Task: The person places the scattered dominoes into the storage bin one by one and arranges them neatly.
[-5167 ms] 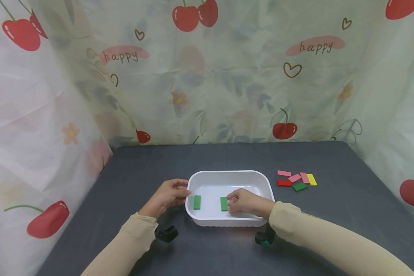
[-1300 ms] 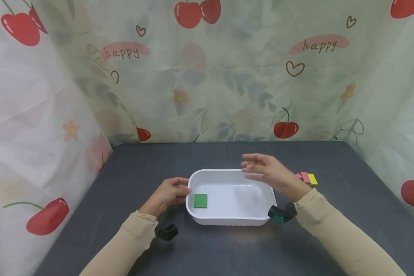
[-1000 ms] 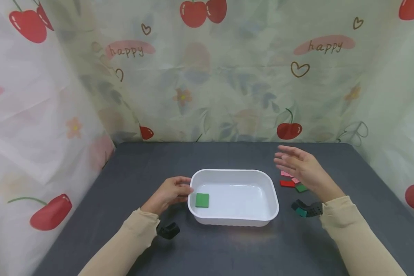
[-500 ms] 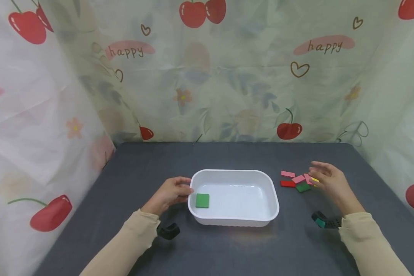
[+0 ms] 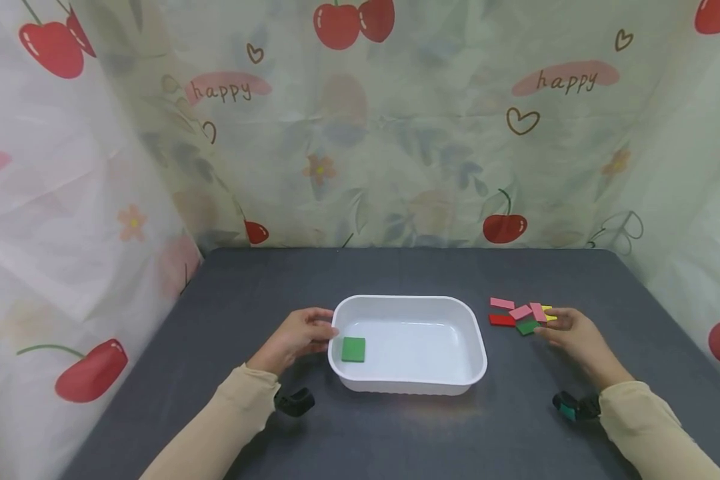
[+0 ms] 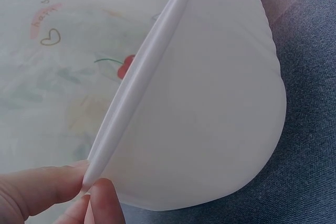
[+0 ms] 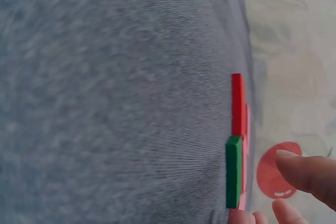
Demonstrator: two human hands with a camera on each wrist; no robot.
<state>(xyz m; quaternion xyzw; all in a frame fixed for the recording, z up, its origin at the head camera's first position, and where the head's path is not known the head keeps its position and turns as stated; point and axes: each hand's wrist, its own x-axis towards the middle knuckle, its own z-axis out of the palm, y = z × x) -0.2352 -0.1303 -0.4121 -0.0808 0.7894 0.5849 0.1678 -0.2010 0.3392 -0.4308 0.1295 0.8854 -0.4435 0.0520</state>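
My left hand point(image 5: 294, 339) pinches the left rim of a white plastic tub point(image 5: 408, 387). In the left wrist view the thumb and fingers point(image 6: 39, 190) close on the rim of the tub point(image 6: 205, 93). Inside the tub, at its left end, two green blocks point(image 5: 353, 349) lie side by side as a square. My right hand point(image 5: 579, 337) reaches down to a small pile at the right, thumb and fingers spread, fingertips at a yellow block point(image 5: 548, 309) and thumb by a green block point(image 5: 527, 327). The right wrist view shows this green block point(image 7: 234, 171) beside the fingertips.
Also in the pile are a red block point(image 5: 502, 321) and several pink blocks point(image 5: 502, 303). Dark cloth point(image 5: 396, 440) covers the table. A cherry-print curtain point(image 5: 360, 147) closes off its back and sides. A black wrist device point(image 5: 294, 402) hangs under each wrist.
Earlier my right hand held a green block in the tub; that block now lies against the other one. The right hand has since moved right and down to the pile. The left hand stays.
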